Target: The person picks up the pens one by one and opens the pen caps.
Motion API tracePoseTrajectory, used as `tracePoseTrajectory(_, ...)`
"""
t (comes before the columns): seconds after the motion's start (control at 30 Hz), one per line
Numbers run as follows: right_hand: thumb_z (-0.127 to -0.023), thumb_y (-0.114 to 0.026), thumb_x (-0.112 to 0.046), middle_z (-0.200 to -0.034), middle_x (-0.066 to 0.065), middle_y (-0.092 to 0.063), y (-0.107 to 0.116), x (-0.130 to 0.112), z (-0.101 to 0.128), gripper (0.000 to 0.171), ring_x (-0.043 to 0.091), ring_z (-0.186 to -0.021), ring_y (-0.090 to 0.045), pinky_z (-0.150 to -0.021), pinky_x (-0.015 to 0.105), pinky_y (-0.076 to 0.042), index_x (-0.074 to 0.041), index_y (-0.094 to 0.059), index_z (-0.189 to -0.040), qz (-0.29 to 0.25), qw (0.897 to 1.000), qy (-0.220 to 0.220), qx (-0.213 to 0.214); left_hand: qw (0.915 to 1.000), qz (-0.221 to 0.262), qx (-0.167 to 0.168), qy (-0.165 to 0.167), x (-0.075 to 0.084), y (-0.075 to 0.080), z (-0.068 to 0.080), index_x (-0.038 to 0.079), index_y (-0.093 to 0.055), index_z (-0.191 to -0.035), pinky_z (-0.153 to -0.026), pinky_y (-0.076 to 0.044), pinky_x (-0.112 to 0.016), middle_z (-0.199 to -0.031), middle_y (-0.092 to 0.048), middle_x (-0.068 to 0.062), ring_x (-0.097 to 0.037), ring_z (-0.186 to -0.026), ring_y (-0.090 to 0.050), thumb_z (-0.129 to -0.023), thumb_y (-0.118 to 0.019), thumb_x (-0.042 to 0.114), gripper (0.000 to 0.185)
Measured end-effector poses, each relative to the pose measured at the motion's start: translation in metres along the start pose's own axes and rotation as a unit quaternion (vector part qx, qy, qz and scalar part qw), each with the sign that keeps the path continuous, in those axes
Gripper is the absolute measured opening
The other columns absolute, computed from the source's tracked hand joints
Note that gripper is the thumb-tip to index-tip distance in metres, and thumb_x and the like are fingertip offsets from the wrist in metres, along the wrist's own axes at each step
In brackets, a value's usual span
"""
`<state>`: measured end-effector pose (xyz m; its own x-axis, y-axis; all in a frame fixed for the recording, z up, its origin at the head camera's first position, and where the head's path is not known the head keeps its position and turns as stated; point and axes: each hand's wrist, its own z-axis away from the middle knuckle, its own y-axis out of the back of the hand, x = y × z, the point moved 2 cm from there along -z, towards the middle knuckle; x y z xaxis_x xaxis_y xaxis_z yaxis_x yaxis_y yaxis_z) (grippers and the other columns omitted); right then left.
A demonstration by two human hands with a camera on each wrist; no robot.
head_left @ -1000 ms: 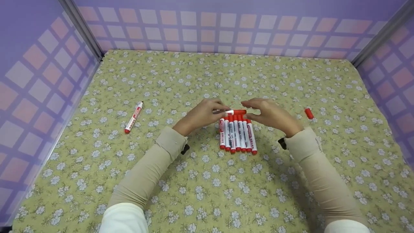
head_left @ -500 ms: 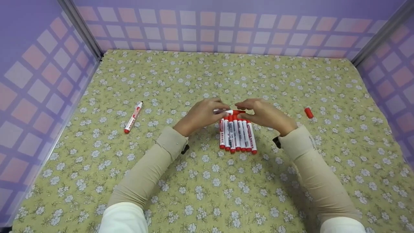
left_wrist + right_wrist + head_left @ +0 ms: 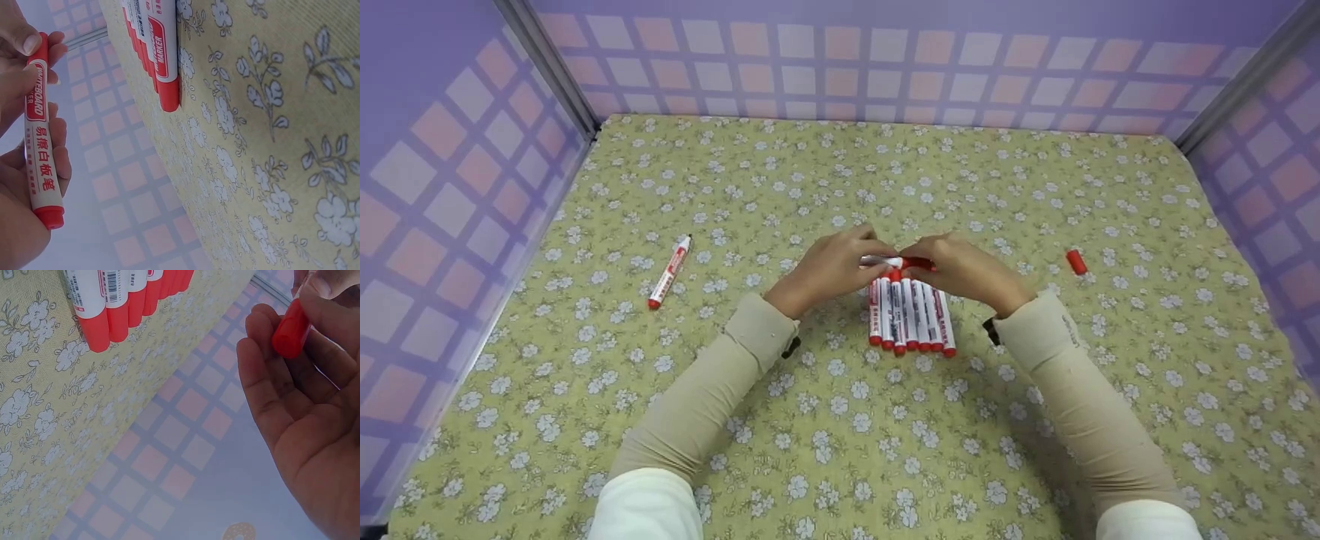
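My left hand (image 3: 836,262) grips the white barrel of a capped whiteboard marker (image 3: 42,140). In the left wrist view its fingers lie behind the barrel and the red end plug points down. My right hand (image 3: 964,270) pinches the same marker at its red cap (image 3: 291,332), thumb on one side and fingers on the other. The marker lies crosswise just above the cap ends of a row of several capped red-and-white markers (image 3: 911,319), placed side by side on the table.
An uncapped marker (image 3: 670,271) lies at the left, its dark tip pointing away. On the right lies a loose red cap (image 3: 1076,262). A floral cloth (image 3: 810,450) covers the table, and purple checked panels (image 3: 840,67) close off the back and sides.
My right hand has moved left, from beside the red cap of the held marker onto it, and its fingers have closed there. The left hand has barely moved.
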<state>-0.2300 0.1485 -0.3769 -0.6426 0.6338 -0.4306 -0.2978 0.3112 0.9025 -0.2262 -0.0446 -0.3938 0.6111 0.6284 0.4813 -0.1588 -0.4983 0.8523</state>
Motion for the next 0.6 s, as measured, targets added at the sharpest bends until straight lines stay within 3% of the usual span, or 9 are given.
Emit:
tracePoseTrajectory(0.3,-0.095,-0.06,-0.01,-0.096,0.013,-0.071,-0.0025,-0.0024,-0.0013,0.019,0.02,-0.082,-0.067,-0.071,0.033,-0.056,0.0,-0.071,-0.107,0.031,0.999,0.034,0.021,0.9978,-0.045,0.007,-0.049,0.0017,-0.0049,-0.0001,0.012,-0.068,-0.114,-0.069,-0.046,-0.03,-0.099,-0.055,-0.006,-0.015,-0.079,-0.052,-0.099,-0.053,0.026,0.025)
tracePoseTrajectory(0.6,-0.095,-0.06,-0.008,-0.09,0.013,-0.071,-0.0034,-0.0019,-0.0012,0.018,0.019,-0.075,-0.067,-0.066,0.031,-0.055,0.001,-0.073,-0.104,0.042,0.996,0.062,0.042,0.9981,-0.022,-0.01,-0.057,0.0036,-0.0076,-0.0017,0.005,-0.065,-0.113,-0.075,-0.049,-0.027,-0.106,-0.055,-0.007,-0.014,-0.087,-0.057,-0.1,-0.051,0.018,0.023)
